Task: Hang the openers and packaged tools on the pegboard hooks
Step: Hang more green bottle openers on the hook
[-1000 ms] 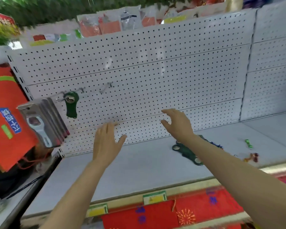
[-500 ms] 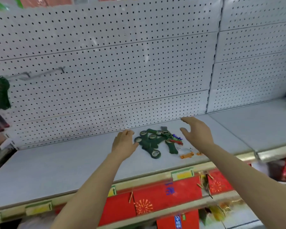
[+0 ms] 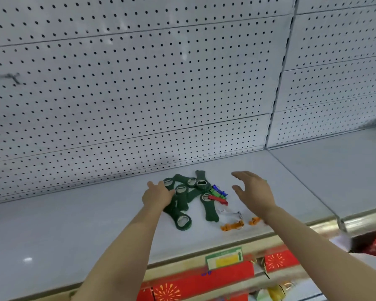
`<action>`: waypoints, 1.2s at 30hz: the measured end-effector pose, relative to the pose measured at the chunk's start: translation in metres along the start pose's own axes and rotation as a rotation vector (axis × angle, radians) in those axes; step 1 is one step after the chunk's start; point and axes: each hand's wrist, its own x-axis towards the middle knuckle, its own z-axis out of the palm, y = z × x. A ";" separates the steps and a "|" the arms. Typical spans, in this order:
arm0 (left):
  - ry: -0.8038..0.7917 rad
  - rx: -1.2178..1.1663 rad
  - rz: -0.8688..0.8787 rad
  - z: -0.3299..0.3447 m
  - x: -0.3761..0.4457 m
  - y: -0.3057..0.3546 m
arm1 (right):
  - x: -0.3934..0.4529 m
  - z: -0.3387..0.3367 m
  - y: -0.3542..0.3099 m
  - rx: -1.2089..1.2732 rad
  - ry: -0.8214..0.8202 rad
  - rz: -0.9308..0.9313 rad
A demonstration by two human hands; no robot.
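Note:
Several dark green bottle openers [image 3: 188, 199] lie in a loose heap on the grey shelf [image 3: 74, 231], just in front of the white pegboard [image 3: 139, 83]. Small blue, green and red keyring tools [image 3: 218, 193] lie at the heap's right edge, and two orange ones [image 3: 232, 225] sit nearer the shelf's front. My left hand [image 3: 157, 195] rests palm down on the heap's left side, fingers spread, covering part of one opener. My right hand [image 3: 255, 192] hovers open to the right of the heap, fingers curled and holding nothing. One bare metal hook [image 3: 11, 77] sticks out of the pegboard at far left.
A vertical seam [image 3: 278, 83] splits the pegboard into two panels, and the shelf runs on to the right. The shelf's front rail carries a green and yellow price label [image 3: 224, 258]. Red packages [image 3: 195, 281] fill the level below.
The view has swung right and down, so the hung opener and packaged tools at the left left the frame. Both hands dropped towards the heap; the left one now touches it.

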 end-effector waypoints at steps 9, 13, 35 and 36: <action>-0.113 -0.053 -0.096 -0.001 0.018 -0.004 | 0.076 0.034 -0.002 -0.166 -0.323 -0.199; 0.054 -0.188 -0.108 -0.002 0.005 -0.016 | 0.111 0.051 -0.010 -0.254 -0.479 -0.404; 0.476 -1.282 -0.097 -0.025 -0.102 -0.029 | 0.125 0.055 -0.016 0.029 -0.501 -0.496; 0.480 -1.287 -0.101 -0.029 -0.105 -0.032 | 0.122 0.049 -0.021 0.104 -0.484 -0.427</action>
